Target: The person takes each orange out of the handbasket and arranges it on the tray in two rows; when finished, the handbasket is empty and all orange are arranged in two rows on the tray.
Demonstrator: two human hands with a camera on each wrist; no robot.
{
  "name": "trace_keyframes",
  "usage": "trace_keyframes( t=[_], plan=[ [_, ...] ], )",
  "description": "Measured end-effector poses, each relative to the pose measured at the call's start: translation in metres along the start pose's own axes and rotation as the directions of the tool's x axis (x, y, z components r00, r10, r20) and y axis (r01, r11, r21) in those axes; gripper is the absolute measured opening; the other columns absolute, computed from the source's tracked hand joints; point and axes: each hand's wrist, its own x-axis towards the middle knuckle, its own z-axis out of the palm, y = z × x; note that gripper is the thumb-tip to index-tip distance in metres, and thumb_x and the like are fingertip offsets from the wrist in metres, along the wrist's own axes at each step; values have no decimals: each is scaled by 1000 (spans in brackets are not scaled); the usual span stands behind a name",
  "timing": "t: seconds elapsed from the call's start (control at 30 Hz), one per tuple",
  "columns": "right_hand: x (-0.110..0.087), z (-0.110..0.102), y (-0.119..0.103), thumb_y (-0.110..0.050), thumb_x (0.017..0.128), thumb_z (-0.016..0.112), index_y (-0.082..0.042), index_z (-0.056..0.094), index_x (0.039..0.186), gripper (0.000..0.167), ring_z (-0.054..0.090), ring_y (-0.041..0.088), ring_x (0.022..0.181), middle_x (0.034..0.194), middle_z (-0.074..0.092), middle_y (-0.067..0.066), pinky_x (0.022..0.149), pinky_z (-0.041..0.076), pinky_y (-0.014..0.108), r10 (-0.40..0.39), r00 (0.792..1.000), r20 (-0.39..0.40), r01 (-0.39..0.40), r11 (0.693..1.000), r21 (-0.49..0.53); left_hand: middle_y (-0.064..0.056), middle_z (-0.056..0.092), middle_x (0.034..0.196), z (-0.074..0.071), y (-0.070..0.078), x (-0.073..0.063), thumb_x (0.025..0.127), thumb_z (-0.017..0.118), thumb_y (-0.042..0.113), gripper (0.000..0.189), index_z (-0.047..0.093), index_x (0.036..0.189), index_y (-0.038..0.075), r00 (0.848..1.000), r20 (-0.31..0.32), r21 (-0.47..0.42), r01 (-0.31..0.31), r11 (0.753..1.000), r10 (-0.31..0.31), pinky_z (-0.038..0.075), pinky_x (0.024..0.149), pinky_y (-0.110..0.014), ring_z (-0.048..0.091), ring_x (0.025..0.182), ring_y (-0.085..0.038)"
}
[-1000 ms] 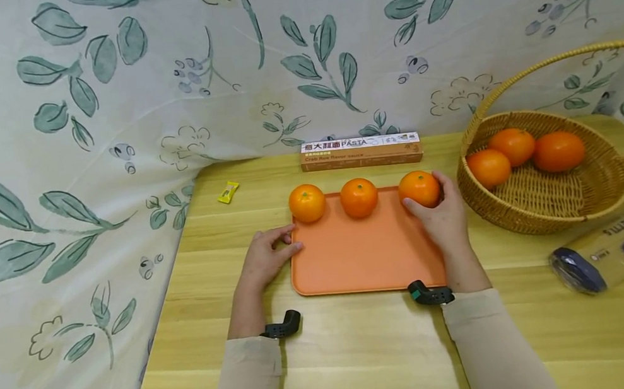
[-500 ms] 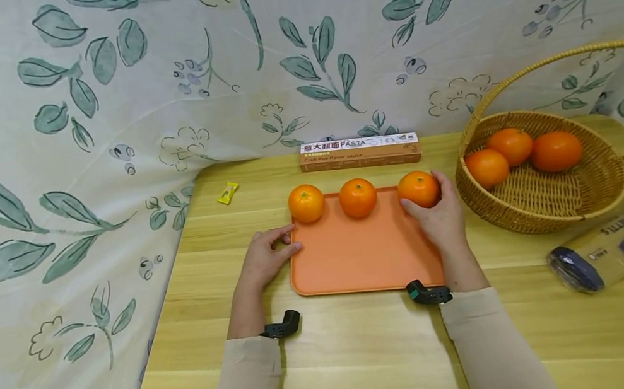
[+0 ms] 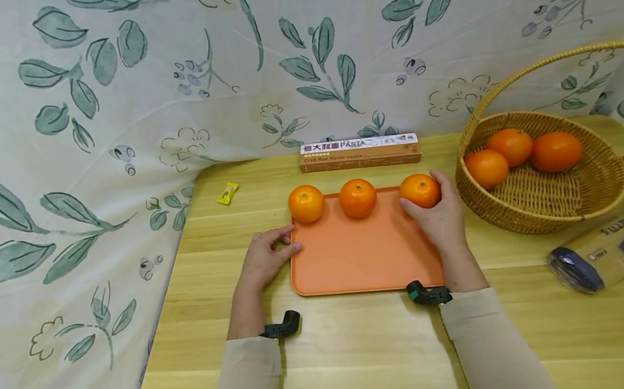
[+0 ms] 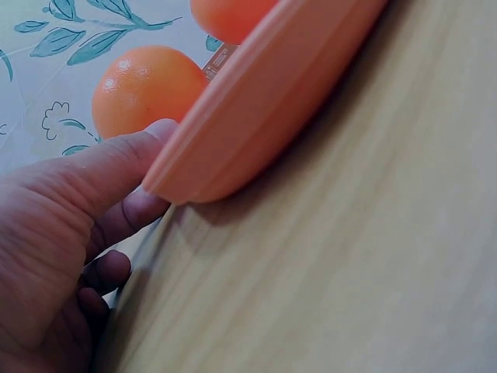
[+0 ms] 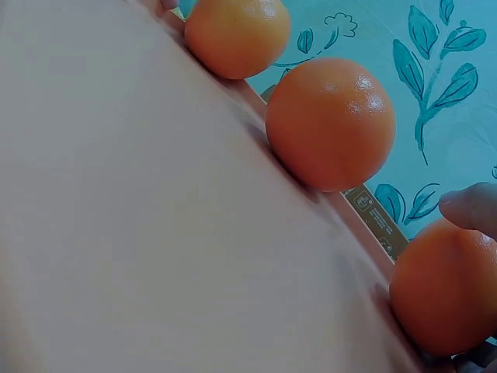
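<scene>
An orange tray (image 3: 364, 252) lies on the wooden table with a row of oranges along its back edge. At the left is one orange (image 3: 306, 204), and a second orange (image 3: 358, 198) sits in the middle. My right hand (image 3: 444, 215) holds the third orange (image 3: 419, 191) at the back right corner, thumb in front and fingers round its far side. In the right wrist view only a fingertip shows on that orange (image 5: 443, 291). My left hand (image 3: 263, 256) pinches the tray's left rim; in the left wrist view the thumb lies over the rim (image 4: 210, 148).
A wicker basket (image 3: 548, 214) with several oranges stands at the right, its handle arching up. In front of it lies a spaghetti pack (image 3: 620, 244). Behind the tray is a pasta box (image 3: 360, 153). A small yellow packet (image 3: 228, 193) lies at the back left.
The right orange has turned slightly in my right hand, its stem spot shifting a little towards me and to the right. My left hand stays at the tray rim.
</scene>
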Motion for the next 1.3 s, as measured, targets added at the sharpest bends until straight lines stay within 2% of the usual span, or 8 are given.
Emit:
trace_keyframes(
  t=[0.27, 0.43, 0.6, 0.7, 0.83, 0.97, 1.13, 1.3],
  plan=[
    [-1, -2, -1, -29, 84, 85, -22, 32, 160, 93, 45, 34, 139, 160, 39, 11, 117, 36, 52, 8, 1000, 2, -8, 999, 41, 2, 65, 103, 0, 1, -1, 91, 78, 36, 45, 70, 134, 24, 1000, 1, -20, 0, 1000, 0, 33, 78, -34, 42, 91, -19],
    [-5, -6, -9, -28, 83, 86, -22, 36, 158, 91, 38, 26, 149, 164, 35, 5, 122, 32, 45, 3, 1000, -26, 0, 994, 112, 3, 65, 102, 1, 0, 0, 91, 78, 36, 45, 69, 134, 24, 1000, -3, -16, -5, 1000, 5, 33, 78, -33, 42, 90, -19],
    [-11, -14, -21, -35, 84, 84, -23, 42, 155, 83, 31, 23, 153, 163, 39, 1, 126, 24, 45, -6, 996, -88, 8, 1000, 29, 3, 65, 103, 1, -1, 0, 91, 78, 36, 45, 70, 134, 25, 1000, -3, -20, -6, 1000, 6, 34, 78, -34, 42, 90, -19],
    [-16, -22, -26, -40, 85, 83, -25, 44, 154, 81, 31, 22, 153, 163, 39, 0, 126, 24, 46, -9, 995, -101, 6, 1000, -29, 3, 65, 103, 0, -1, 0, 91, 78, 37, 46, 69, 135, 25, 1000, 3, -12, -5, 1000, 5, 34, 78, -33, 42, 91, -19],
    [-24, -34, -29, -40, 85, 83, -24, 45, 154, 80, 33, 21, 154, 163, 39, -1, 126, 25, 43, -23, 997, -70, 21, 999, -24, 4, 65, 103, -1, -2, 0, 91, 78, 38, 48, 68, 136, 25, 1000, 3, -3, -1, 1000, 1, 34, 77, -33, 42, 90, -18],
    [-33, -51, -28, -37, 86, 83, -20, 46, 153, 79, 39, 27, 150, 160, 44, 5, 123, 30, 45, -55, 998, -25, 54, 997, -59, 4, 65, 103, -1, -2, 0, 91, 78, 38, 47, 68, 136, 25, 1000, -1, -6, -8, 1000, 8, 34, 78, -34, 42, 90, -20],
    [-40, -79, -25, -32, 89, 81, -13, 51, 150, 71, 48, 36, 140, 150, 52, 15, 116, 38, 50, -166, 986, -21, 159, 968, -197, 4, 66, 103, 0, -3, 1, 92, 77, 38, 46, 69, 135, 25, 1000, -1, -11, -18, 1000, 18, 35, 78, -34, 43, 91, -19],
    [-35, -109, -24, -27, 90, 79, -5, 56, 143, 62, 53, 45, 126, 139, 57, 24, 103, 43, 60, -304, 952, -38, 270, 890, -368, 4, 66, 103, 0, -4, 0, 92, 77, 38, 46, 69, 135, 25, 1000, 1, -12, -25, 1000, 25, 35, 79, -34, 43, 91, -20]
  ],
)
